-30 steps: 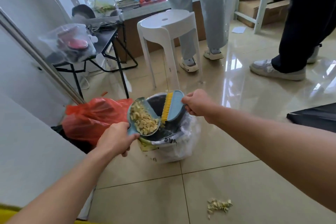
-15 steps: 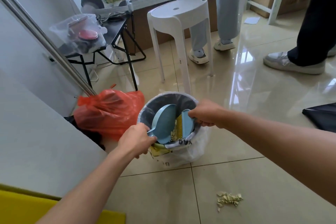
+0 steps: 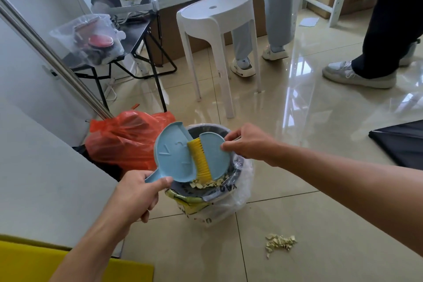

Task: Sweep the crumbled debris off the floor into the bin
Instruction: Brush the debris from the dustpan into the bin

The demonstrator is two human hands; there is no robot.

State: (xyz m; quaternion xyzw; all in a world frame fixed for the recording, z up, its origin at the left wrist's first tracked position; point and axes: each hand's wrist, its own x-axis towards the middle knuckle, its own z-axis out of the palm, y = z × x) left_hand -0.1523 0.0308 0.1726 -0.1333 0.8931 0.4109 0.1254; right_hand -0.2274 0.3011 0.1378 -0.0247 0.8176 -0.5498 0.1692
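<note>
Left hand [image 3: 137, 192] grips the blue dustpan [image 3: 174, 153] by its handle, fingers curled round it. The pan is tipped up over the bin [image 3: 207, 128], underside toward the camera. Right hand [image 3: 247, 142] pinches the edge of the brush [image 3: 215, 155], its yellow bristles against the pan's lip. Debris [image 3: 206, 183] lies inside the bin beneath both tools. A small pile [image 3: 280, 241] of the same crumbs sits on the floor [image 3: 320, 121], near the bin. Orange bag [image 3: 123, 142] just beside the bin.
</note>
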